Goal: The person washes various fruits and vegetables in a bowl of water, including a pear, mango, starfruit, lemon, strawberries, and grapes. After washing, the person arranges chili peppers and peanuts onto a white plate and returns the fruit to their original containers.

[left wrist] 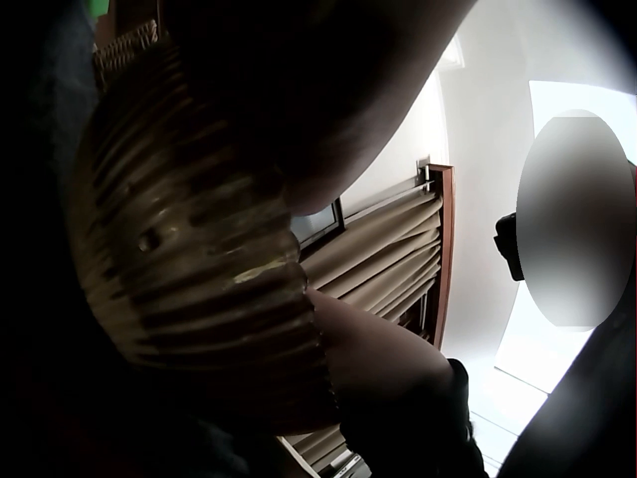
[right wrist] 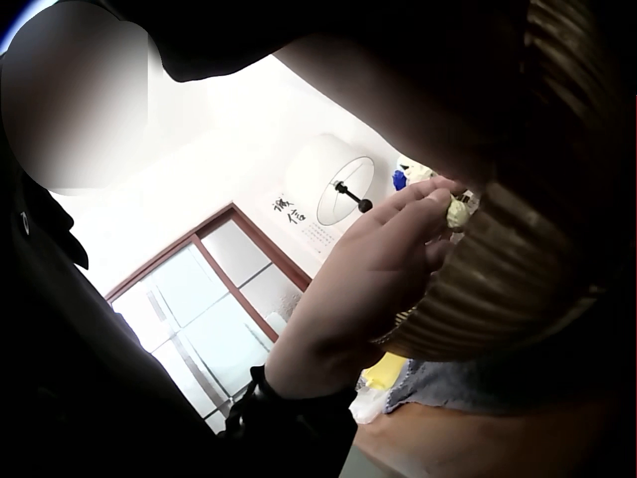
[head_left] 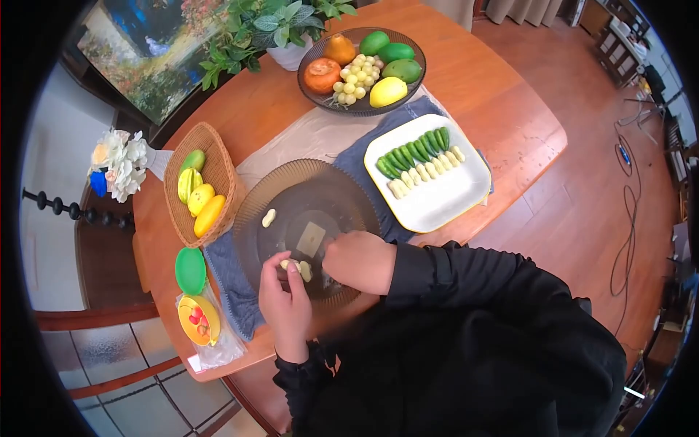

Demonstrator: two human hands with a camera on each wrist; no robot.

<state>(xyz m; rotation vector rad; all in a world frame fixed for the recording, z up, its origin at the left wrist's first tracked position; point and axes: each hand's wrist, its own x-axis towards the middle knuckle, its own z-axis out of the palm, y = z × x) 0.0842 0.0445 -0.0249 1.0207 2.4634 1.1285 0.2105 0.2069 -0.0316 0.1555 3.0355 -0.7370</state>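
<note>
My left hand (head_left: 286,309) pinches a pale, whitish piece (head_left: 304,271) between thumb and fingers over the near left part of a ribbed, see-through brown bowl (head_left: 291,175). In the right wrist view the left hand (right wrist: 363,269) holds a pale lump (right wrist: 458,213) at the bowl's rim. My right hand (head_left: 358,262) is beside it over the bowl, back of the hand up, its fingertips hidden. Inside the bowl lie a small pale piece (head_left: 269,218) and a flat light rectangle (head_left: 311,239).
A white tray (head_left: 455,200) with rows of green and pale pieces stands right of the bowl. Behind is a fruit bowl (head_left: 408,102); at left are a wicker basket (head_left: 231,182), green lid (head_left: 191,271) and yellow bowl (head_left: 186,320). Cloths lie underneath.
</note>
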